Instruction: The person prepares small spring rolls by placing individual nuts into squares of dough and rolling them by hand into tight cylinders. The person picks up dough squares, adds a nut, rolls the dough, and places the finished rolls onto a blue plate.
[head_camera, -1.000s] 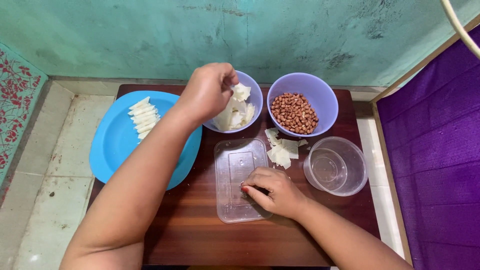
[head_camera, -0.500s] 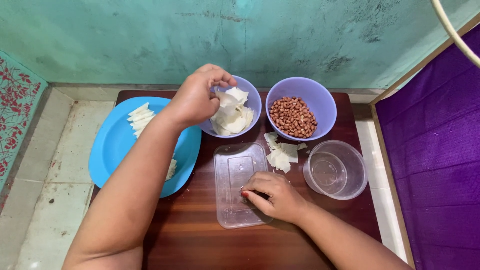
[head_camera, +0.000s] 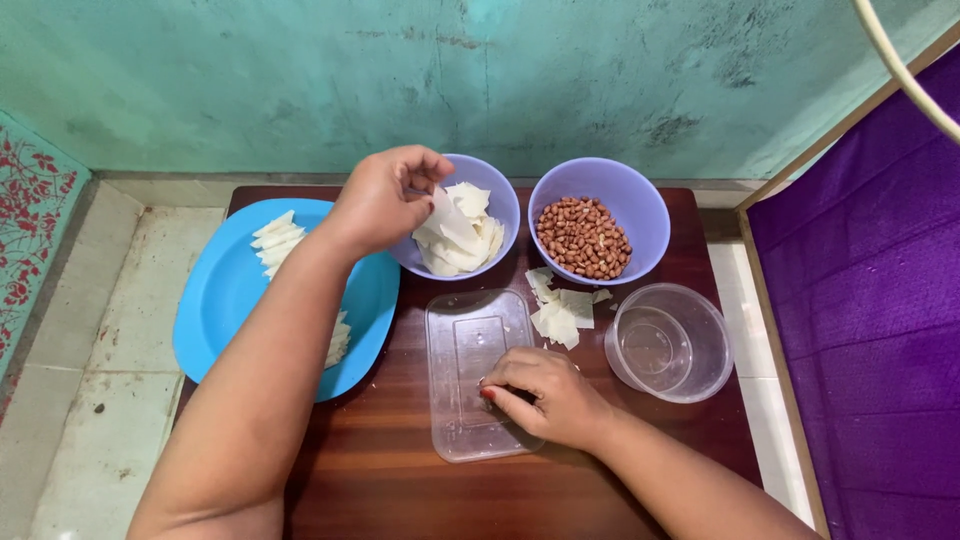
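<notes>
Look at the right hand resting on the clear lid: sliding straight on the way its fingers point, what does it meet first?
Probably the blue plastic plate; the right hand points left across the clear rectangular lid.

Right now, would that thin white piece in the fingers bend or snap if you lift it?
The white sheet held by the left hand looks thin and flat, so probably light. It stands up unsupported, so likely stiffish; torn scraps suggest it breaks easily.

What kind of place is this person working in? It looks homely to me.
Probably a home food-preparation corner, not a commercial kitchen. A low wooden table stands on a tiled floor against a worn teal wall, with plastic bowls of peanuts and pale wrappers, and a blue plate.
</notes>
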